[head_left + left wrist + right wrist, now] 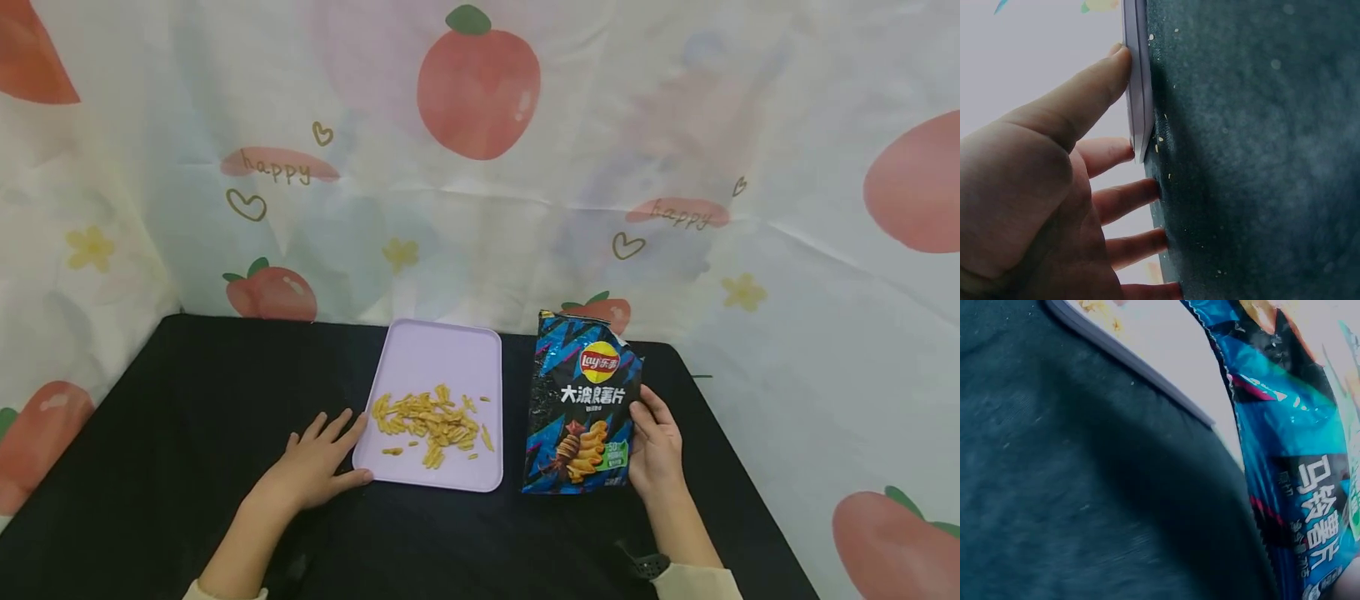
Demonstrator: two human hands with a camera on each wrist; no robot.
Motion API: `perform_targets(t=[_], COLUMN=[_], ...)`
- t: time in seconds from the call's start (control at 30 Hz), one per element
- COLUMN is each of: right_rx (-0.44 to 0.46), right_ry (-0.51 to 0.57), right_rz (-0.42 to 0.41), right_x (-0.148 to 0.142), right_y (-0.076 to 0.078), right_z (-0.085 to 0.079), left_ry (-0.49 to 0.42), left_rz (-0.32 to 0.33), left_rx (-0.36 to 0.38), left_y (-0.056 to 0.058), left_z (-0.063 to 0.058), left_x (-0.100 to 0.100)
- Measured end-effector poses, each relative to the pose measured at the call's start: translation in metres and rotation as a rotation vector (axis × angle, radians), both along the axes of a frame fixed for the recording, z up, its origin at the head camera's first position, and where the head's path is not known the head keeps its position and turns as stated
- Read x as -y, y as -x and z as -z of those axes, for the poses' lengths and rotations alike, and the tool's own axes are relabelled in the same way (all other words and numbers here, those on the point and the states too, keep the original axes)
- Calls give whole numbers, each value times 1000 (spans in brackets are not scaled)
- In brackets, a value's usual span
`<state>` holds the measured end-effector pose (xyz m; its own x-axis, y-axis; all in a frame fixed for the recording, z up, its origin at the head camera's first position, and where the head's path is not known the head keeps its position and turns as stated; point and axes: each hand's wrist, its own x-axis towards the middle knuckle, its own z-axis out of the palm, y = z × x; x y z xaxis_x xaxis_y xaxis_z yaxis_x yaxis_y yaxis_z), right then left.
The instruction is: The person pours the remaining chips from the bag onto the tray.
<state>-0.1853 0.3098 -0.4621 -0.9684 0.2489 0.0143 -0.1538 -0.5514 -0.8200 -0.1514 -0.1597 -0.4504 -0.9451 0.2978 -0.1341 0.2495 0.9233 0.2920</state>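
A lilac tray [442, 354] lies on the black table, with a loose heap of yellow broken chips [438, 423] in its nearer half. Fingers spread, my left hand [315, 467] touches the tray's left edge with its thumb and index finger; the left wrist view has the thumb against the tray's rim [1139, 87]. My right hand [656, 446] grips the right side of a blue and black Lay's chip bag [581, 408], upright and front outward, right of the tray. The bag's upper right corner looks torn. Most right fingers are hidden in the right wrist view.
The black tabletop [247, 375] reaches back to a white curtain [480, 217] printed with fruit, which also hangs at both sides. Small crumbs are scattered on the cloth beside the tray. A dark strap [647, 565] sits at my right wrist.
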Motion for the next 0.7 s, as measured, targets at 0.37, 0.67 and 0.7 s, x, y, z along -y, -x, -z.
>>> perform_targets(t=[0.37,0.67,0.7], right_rx=[-40,-9,4], right_ry=[342,410,408], right_rz=[-69,-58,-39], right_x=[-5,0,1], right_y=[-4,3,3], right_z=[28,24,23], left_ry=[-5,-3,-4], left_rz=[7,16,20], left_rx=[24,15,13], left_y=[-2,-3,-3], left_z=[0,1,1], left_x=[-2,0,0])
